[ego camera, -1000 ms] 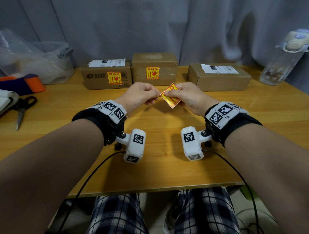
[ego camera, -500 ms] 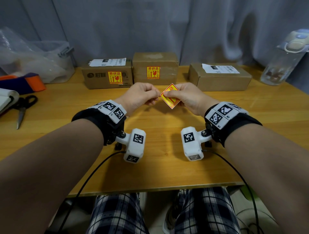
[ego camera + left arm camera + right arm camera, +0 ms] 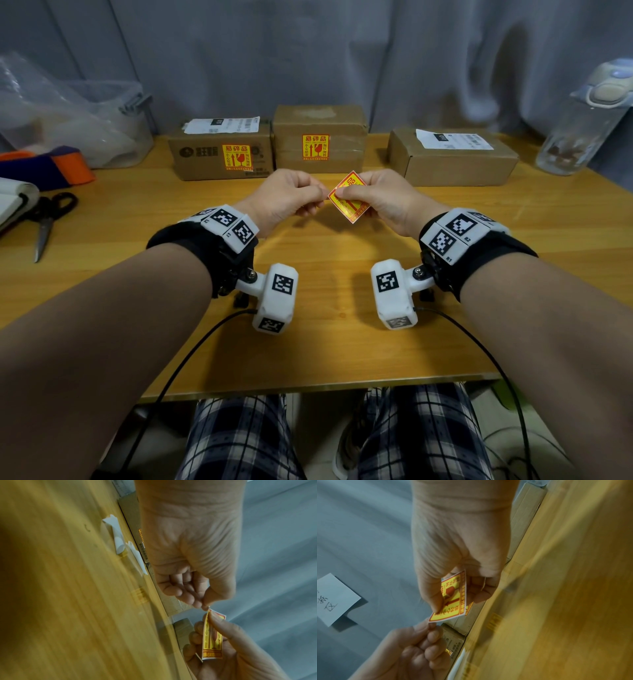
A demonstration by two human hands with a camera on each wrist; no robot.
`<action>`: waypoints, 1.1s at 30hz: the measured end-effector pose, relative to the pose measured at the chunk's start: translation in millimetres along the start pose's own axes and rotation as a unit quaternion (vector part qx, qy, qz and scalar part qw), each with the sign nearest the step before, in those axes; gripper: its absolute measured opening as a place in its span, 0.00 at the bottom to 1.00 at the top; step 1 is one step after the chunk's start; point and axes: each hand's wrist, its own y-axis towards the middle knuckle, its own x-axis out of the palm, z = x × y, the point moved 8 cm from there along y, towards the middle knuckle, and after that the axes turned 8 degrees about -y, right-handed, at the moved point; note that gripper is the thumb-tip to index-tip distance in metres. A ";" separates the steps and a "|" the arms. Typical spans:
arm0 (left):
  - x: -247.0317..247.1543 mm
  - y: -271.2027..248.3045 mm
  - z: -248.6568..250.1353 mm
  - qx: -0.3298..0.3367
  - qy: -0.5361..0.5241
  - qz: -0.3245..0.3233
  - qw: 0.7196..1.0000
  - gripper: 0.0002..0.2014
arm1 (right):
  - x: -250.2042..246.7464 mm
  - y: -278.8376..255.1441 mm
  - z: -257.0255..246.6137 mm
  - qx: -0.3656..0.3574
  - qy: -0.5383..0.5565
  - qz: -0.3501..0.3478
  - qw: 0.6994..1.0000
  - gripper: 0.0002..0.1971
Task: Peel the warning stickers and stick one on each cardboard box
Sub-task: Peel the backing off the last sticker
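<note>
**Still picking at one sticker corner**

Barely anything differs from half a second ago: the right hand (image 3: 383,202) keeps its thumb-and-finger hold on the loose warning sticker (image 3: 350,202) above the counter (image 3: 325,349), and the left hand (image 3: 287,198) still pinches its left corner. Three cardboard boxes line the back edge: the left box (image 3: 219,157) and middle box (image 3: 320,140) each carry one sticker, the right box (image 3: 452,157) none. Two white backing strips (image 3: 118,538) lie by the boxes. One pair of scissors (image 3: 48,219) and one bottle (image 3: 582,120) flank the wooden top; a grey curtain (image 3: 308,51) hangs behind.

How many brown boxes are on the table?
3, in a row at the back: the left box and middle box already have stickers; the right box shows none. Nothing hints at more.
</note>
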 end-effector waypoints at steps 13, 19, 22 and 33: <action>0.0 0.1 -1.8 0.003 -0.002 -0.006 1.000 0.04 | -1.2 -0.8 -0.8 -0.004 -0.002 0.008 1.000 0.05; -0.4 0.0 -2.3 0.003 -0.002 -0.005 1.000 0.04 | -1.1 0.7 1.4 -0.003 0.002 0.009 1.000 0.04; 0.2 0.5 -2.7 0.003 -0.002 -0.008 1.000 0.04 | -1.2 0.7 2.3 -0.001 0.003 0.009 1.000 0.04; -0.4 1.9 -7.2 -0.006 -0.012 -0.012 1.000 0.04 | 0.7 -1.5 2.4 0.011 -0.002 0.008 1.000 0.03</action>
